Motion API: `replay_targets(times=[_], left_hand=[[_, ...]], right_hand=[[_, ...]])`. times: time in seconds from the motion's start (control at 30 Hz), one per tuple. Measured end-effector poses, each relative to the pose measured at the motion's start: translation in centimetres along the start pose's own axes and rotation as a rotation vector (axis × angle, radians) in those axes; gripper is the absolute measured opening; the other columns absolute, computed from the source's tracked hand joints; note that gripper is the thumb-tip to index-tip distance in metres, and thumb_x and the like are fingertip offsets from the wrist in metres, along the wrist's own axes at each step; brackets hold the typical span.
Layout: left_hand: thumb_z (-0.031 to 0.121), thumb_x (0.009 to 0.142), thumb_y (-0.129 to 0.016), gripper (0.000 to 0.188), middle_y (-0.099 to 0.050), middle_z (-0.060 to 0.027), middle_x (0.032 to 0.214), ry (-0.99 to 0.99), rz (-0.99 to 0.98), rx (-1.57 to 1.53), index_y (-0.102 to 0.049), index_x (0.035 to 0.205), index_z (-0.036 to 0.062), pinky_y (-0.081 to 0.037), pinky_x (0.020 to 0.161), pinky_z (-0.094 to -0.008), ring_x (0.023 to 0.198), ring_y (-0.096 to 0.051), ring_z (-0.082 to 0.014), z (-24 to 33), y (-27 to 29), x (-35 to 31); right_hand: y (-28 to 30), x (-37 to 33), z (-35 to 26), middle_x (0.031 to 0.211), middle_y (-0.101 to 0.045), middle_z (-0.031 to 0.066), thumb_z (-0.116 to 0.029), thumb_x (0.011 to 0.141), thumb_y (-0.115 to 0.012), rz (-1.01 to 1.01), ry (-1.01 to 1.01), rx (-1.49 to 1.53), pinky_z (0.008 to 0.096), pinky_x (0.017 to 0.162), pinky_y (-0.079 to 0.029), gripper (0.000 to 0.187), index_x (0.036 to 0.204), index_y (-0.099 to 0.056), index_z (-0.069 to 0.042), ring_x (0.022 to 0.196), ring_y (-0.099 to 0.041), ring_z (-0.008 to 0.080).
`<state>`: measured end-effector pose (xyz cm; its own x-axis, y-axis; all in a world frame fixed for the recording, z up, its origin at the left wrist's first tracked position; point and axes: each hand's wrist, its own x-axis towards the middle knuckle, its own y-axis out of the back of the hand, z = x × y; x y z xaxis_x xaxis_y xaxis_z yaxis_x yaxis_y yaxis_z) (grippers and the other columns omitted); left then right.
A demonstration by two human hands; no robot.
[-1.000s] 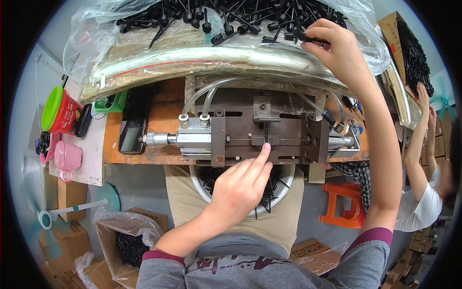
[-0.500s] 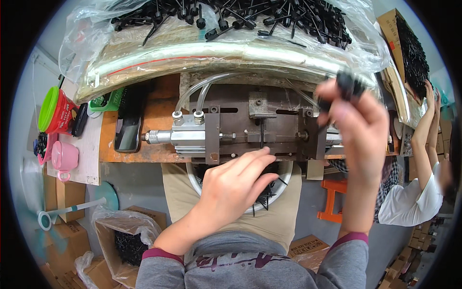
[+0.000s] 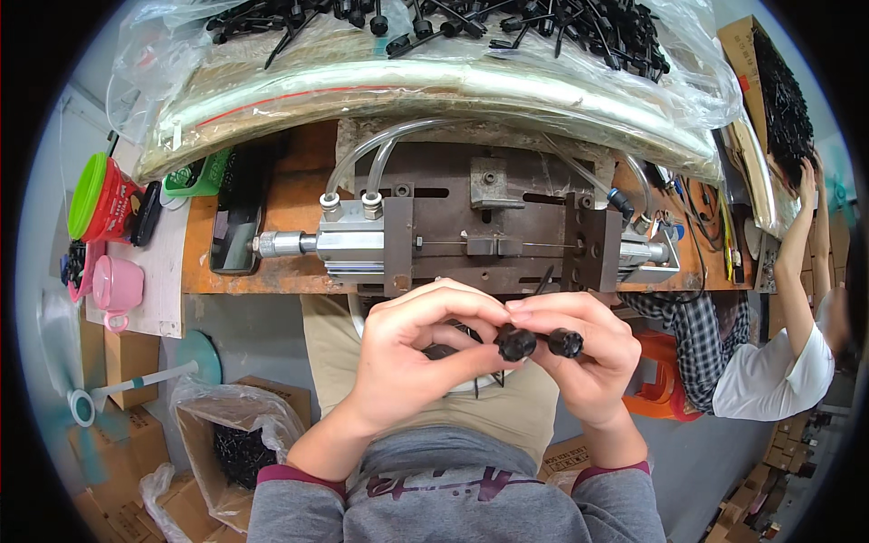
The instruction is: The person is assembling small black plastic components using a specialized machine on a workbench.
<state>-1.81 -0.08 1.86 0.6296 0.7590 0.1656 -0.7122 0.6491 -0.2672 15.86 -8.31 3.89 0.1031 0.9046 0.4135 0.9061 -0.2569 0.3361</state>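
Both hands meet in front of the bench edge, fingertips touching. My left hand (image 3: 421,348) is closed, its thumb and fingers pinching a black plastic part (image 3: 517,344) with a round ribbed head. Similarly closed, my right hand (image 3: 593,357) grips a second round-headed black part (image 3: 566,343); a thin black stem pokes up above its fingers. Just beyond them lies the metal clamping fixture (image 3: 489,195), with a small split block (image 3: 493,245) at its middle. Below the hands, a white-rimmed container of black parts on my lap is mostly hidden.
Black stemmed parts (image 3: 597,36) lie heaped on plastic sheeting behind the fixture. Air cylinders (image 3: 353,240) with clear hoses flank it. At left are a phone (image 3: 240,231) and a pink cup (image 3: 118,283). A co-worker (image 3: 769,371) reaches toward a box of black parts at right.
My right hand has come down from the upper right with black parts to meet my left hand. The black stem that stood at the fixture's middle is gone from there.
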Motion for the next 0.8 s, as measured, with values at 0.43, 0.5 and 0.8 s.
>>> replay_targets(times=[0.43, 0.5, 0.8], left_hand=[[0.006, 0.073, -0.081, 0.03, -0.062, -0.0188, 0.134, -0.409, 0.01, 1.029, -0.07, 0.1, 0.0003, -0.054, 0.062, -0.0269, 0.066, -0.066, -0.0191, -3.4, -0.6, -0.4], [0.009, 0.073, -0.081, 0.029, -0.064, -0.0162, 0.131, -0.455, -0.02, 1.2, -0.07, 0.099, 0.0014, -0.052, 0.059, -0.0259, 0.065, -0.065, -0.0172, -3.5, -0.8, 0.1], [0.013, 0.072, -0.081, 0.028, -0.068, -0.0115, 0.126, -0.458, -0.074, 1.332, -0.072, 0.097, 0.0038, -0.05, 0.057, -0.026, 0.061, -0.062, -0.0152, -2.7, -0.5, 1.1]], right_hand=[[1.3, -2.1, 1.1, 0.113, -0.057, 0.0104, -0.007, 0.083, -0.075, 0.291, -0.004, -0.223, 0.031, 0.086, -0.047, 0.018, 0.099, -0.077, -0.001, 0.102, -0.054, 0.0191], [1.5, -1.8, 0.9, 0.108, -0.055, 0.0084, -0.009, 0.082, -0.076, 0.344, 0.027, -0.253, 0.03, 0.084, -0.045, 0.017, 0.098, -0.078, -0.002, 0.1, -0.052, 0.0184], [3.1, -1.7, 0.4, 0.081, -0.051, 0.0036, -0.007, 0.065, -0.076, 0.264, 0.049, -0.229, 0.028, 0.063, -0.037, 0.027, 0.092, -0.079, -0.003, 0.073, -0.049, 0.0155]])
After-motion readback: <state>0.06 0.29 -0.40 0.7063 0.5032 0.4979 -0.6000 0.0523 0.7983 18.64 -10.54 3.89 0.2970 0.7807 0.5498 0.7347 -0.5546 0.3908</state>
